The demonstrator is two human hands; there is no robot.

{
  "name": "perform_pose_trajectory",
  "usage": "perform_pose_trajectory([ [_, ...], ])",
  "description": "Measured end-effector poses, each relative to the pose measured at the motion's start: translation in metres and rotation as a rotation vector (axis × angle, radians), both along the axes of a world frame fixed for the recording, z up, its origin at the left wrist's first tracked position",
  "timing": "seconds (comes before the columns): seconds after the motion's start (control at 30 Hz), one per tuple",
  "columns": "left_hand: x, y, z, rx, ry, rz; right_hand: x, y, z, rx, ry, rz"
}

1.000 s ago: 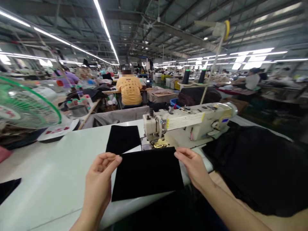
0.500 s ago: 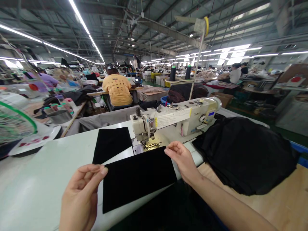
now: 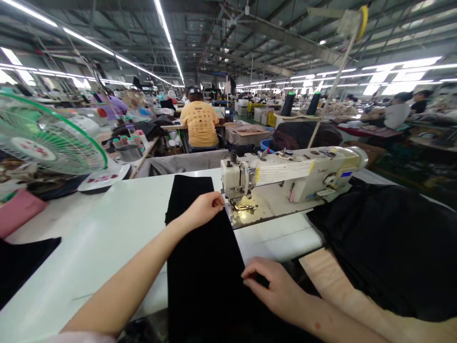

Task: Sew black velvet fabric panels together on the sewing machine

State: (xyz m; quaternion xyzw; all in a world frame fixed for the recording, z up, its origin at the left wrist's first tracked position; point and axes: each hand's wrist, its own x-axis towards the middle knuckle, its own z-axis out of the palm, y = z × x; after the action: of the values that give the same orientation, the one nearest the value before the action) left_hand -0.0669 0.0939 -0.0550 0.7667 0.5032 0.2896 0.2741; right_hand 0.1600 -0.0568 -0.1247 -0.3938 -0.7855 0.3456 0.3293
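A black fabric panel [image 3: 203,267] lies lengthwise across the pale table, running from the sewing machine toward me. My left hand [image 3: 205,209] has its fingers curled and pinched at the panel's far right corner, just left of the presser foot [image 3: 236,202]. Lower down, my right hand [image 3: 274,286] grips the panel's right edge between thumb and forefinger. The panel's near end merges with dark cloth at the bottom of the view. Beyond my left wrist, another black piece [image 3: 185,188] rests on the table, partly covered.
The sewing machine [image 3: 303,174] stands right of centre, its lamp lit. A heap of black cloth [image 3: 396,247] sits at right. A green-rimmed fan [image 3: 53,138] stands at left, above a black cloth piece [image 3: 21,267]. A person in a yellow shirt [image 3: 199,124] sits ahead.
The panel has turned from crosswise to lengthwise. My left hand has moved forward and right to beside the needle area; my right hand has come back toward me. The view has swung left.
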Motion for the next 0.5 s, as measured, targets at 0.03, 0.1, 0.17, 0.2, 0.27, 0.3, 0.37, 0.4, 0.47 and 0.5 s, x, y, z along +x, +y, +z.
perform_pose_trajectory([
  [0.03,0.008,0.007,-0.019,-0.01,-0.008,-0.005,0.001,0.003,-0.01,0.07,-0.048,0.023],
  [0.1,0.019,0.014,-0.05,0.002,-0.025,0.005,0.007,0.009,-0.025,0.235,-0.148,0.07],
  [0.17,0.025,0.016,-0.069,0.024,-0.041,0.023,0.013,0.014,-0.032,0.369,-0.236,0.095],
  [0.2,0.025,0.016,-0.075,0.034,-0.047,0.03,0.015,0.015,-0.034,0.409,-0.272,0.096],
  [0.27,0.024,0.017,-0.08,0.047,-0.05,0.036,0.019,0.018,-0.033,0.448,-0.331,0.086],
  [0.3,0.023,0.018,-0.081,0.048,-0.048,0.035,0.02,0.018,-0.032,0.459,-0.354,0.076],
  [0.37,0.023,0.023,-0.082,0.041,-0.041,0.038,0.019,0.02,-0.03,0.476,-0.38,0.054],
  [0.4,0.023,0.027,-0.082,0.035,-0.037,0.046,0.019,0.022,-0.03,0.481,-0.377,0.044],
  [0.47,0.025,0.036,-0.083,0.018,-0.031,0.07,0.017,0.025,-0.031,0.482,-0.341,0.031],
  [0.5,0.026,0.041,-0.083,0.006,-0.027,0.081,0.016,0.027,-0.032,0.48,-0.316,0.027],
])
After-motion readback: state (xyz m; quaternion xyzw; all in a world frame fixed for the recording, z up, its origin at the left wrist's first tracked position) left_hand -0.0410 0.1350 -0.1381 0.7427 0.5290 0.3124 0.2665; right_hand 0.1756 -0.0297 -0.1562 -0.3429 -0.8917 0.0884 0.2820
